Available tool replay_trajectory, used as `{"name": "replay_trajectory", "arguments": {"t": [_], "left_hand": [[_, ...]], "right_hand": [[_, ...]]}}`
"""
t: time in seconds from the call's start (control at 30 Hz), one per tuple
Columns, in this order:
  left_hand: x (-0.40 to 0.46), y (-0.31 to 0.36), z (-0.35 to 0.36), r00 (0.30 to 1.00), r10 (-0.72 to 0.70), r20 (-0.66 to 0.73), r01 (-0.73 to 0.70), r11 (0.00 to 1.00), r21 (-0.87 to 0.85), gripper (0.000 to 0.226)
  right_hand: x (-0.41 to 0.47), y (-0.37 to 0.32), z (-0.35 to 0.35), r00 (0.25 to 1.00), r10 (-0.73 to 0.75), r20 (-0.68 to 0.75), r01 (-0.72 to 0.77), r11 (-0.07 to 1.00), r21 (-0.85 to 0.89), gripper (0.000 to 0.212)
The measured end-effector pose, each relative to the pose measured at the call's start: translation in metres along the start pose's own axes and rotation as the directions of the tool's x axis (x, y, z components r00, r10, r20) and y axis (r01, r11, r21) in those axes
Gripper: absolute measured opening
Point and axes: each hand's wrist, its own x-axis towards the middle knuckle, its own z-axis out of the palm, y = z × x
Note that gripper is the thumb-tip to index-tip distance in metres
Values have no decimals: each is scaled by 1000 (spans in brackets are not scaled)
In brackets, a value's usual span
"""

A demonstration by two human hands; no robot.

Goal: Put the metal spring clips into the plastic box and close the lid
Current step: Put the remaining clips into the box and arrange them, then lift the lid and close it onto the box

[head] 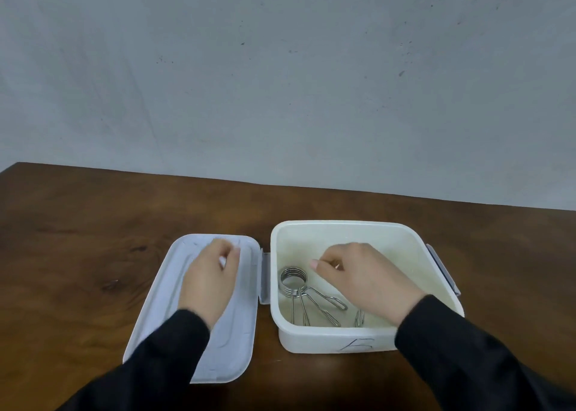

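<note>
Right now the plastic box (pixel 339 340) sits open on a dark wooden table (pixel 78 223), w/ its lid (pixel 237 342) lying flat just to the left, joined at a hinge tab (pixel 265 278) betw. them. Inside the box, at the bottom near the front-left, lie the metal spring clips (pixel 300 289): a coiled ring w/ long wire arms pointing toward the viewer, approx. 2 or 3 stacked, count hard to tell since the coils overlap. A further bit of wire (pixel 359 318) shows to their right, partly cut off by the box's front wall and the wrist, so can't say what it is. The right hand (pixel 361 278) is over the box interior, fingers curled inward w/ thumb and forefinger drawn close together; something pale shows at the tips but whether it's pinching anything can't be told. The left hand (pixel 212 281) rests above or on the lid, fingers bent loosely; contact unclear, and a bright spot near the fingertips is too blurred to ID. Both wrists are in black sleeves (pixel 467 354), cut off at the frame bottom. A latch (pixel 442 268) sticks out on the box's right side. Some marking on the front wall, illegible. Grey wall (pixel 280 67) behind.
</note>
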Motion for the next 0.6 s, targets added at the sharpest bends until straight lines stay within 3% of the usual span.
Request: {"name": "replay_trajectory", "arguments": {"t": [0.07, 0.13, 0.23, 0.33, 0.4, 0.43, 0.5, 0.57, 0.6], "left_hand": [[-45, -32, -4, 986, 163, 40, -168, 956, 240, 13], [-86, -65, -1, 945, 258, 200, -313, 889, 335, 17], [-116, -91, 6, 917, 191, 351, -346, 818, 459, 26], [-124, -95, 10, 891, 274, 361, -429, 767, 478, 29], [-123, -90, 8, 885, 295, 361, -450, 740, 499, 54], [-122, -87, 6, 883, 313, 349, -459, 729, 508, 61], [-121, -75, -5, 897, 346, 276, -441, 759, 479, 47], [-118, -51, -18, 906, 423, -7, -403, 868, 290, 30], [-116, -35, -30, 906, 395, -153, -376, 916, 139, 29]], "right_hand": [[-22, 3, 6, 999, -35, -28, 36, 999, 22, 36], [-42, 5, 15, 996, -67, -64, 69, 997, 28, 30], [-62, 7, 28, 988, -113, -106, 113, 994, -11, 29], [-67, 11, 37, 973, -179, -147, 170, 983, -71, 42], [-66, 13, 40, 968, -191, -164, 178, 980, -91, 48], [-67, 14, 41, 966, -194, -169, 180, 979, -96, 49], [-68, 15, 42, 958, -214, -192, 202, 976, -81, 47], [-72, 16, 39, 943, -249, -222, 266, 963, 49, 38], [-74, 16, 35, 931, -260, -257, 304, 941, 149, 32]]}}
